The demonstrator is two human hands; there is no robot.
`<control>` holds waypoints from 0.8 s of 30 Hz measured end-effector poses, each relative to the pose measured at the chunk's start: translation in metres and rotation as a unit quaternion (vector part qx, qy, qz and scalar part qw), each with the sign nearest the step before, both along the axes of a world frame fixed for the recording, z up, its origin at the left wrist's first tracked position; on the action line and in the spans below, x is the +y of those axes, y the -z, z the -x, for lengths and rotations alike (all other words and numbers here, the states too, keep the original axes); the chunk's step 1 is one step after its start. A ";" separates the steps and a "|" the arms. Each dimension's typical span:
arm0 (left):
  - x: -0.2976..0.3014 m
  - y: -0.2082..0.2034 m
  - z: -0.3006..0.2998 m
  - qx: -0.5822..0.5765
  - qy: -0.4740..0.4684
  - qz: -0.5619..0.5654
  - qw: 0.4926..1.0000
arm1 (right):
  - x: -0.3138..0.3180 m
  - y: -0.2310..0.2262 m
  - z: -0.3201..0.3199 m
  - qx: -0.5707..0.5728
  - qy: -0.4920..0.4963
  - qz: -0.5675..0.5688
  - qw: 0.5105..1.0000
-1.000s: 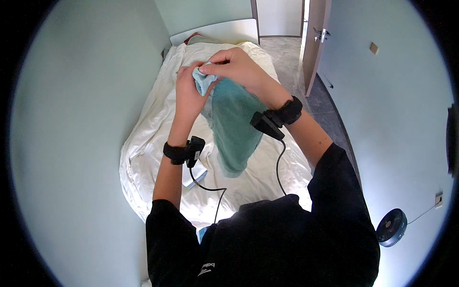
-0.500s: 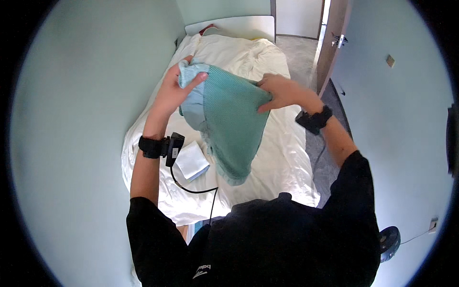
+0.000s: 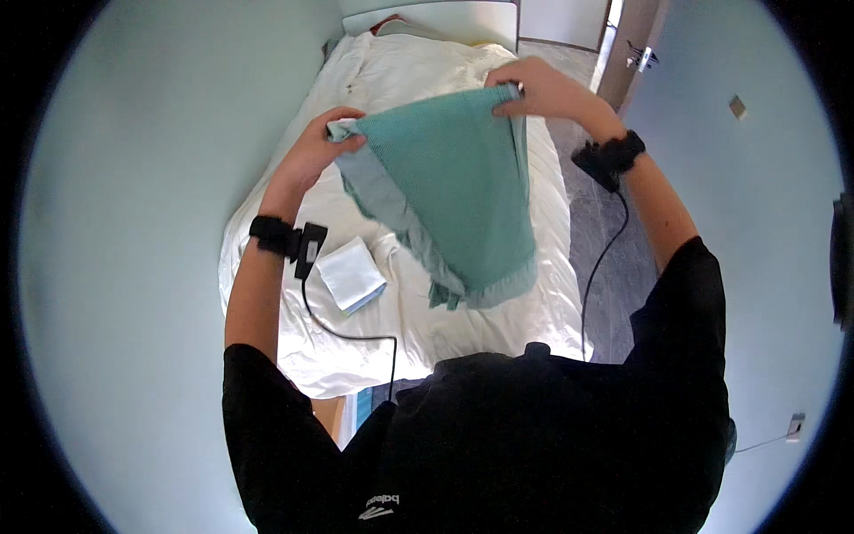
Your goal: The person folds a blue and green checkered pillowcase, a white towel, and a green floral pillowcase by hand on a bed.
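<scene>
Between my hands hangs a green ribbed cloth [image 3: 458, 182] with a paler, slightly ruffled border, its upper edge stretched across and its lower part draping over the bed. My left hand [image 3: 320, 149] is closed on the upper left corner, where the pale border is bunched under the thumb. At the upper right corner my right hand [image 3: 550, 89] pinches the edge between thumb and fingers. A folded white and pale blue cloth [image 3: 350, 271] lies on the bed to the left of the hanging cloth.
Under everything is a bed [image 3: 307, 349] with rumpled white bedding and a white headboard [image 3: 445, 20]. A pale wall [image 3: 151, 222] runs along its left. Grey floor [image 3: 614, 294] and an open door [image 3: 630, 67] are on the right. Cables trail from both wrist bands.
My right hand has moved up and to the right, pulling the cloth's upper edge wider. My left hand has shifted slightly left. The cloth's lower end has swung right.
</scene>
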State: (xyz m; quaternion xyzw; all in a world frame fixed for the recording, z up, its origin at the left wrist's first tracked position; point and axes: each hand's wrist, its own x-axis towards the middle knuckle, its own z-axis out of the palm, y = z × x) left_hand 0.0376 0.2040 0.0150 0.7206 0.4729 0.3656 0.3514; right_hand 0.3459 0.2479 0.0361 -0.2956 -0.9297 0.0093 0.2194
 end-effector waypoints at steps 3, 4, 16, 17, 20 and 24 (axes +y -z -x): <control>0.045 0.002 -0.015 0.050 -0.030 -0.034 0.998 | 0.026 0.003 -0.016 0.030 0.033 -0.033 0.998; 0.056 0.000 -0.025 0.118 -0.051 -0.077 0.989 | 0.035 0.005 -0.025 0.053 0.045 -0.060 0.996; 0.005 0.138 -0.077 0.130 0.079 -0.193 0.969 | -0.070 0.160 -0.065 0.162 0.303 0.066 0.937; -0.009 0.176 -0.078 0.135 0.093 -0.189 0.968 | -0.081 0.195 -0.064 0.142 0.297 0.104 0.939; -0.044 0.306 -0.083 0.171 0.161 -0.099 0.967 | -0.115 0.326 -0.062 0.122 0.287 0.144 0.939; -0.120 0.410 -0.072 0.325 0.262 0.176 0.892 | -0.195 0.427 -0.030 0.010 0.307 0.326 0.894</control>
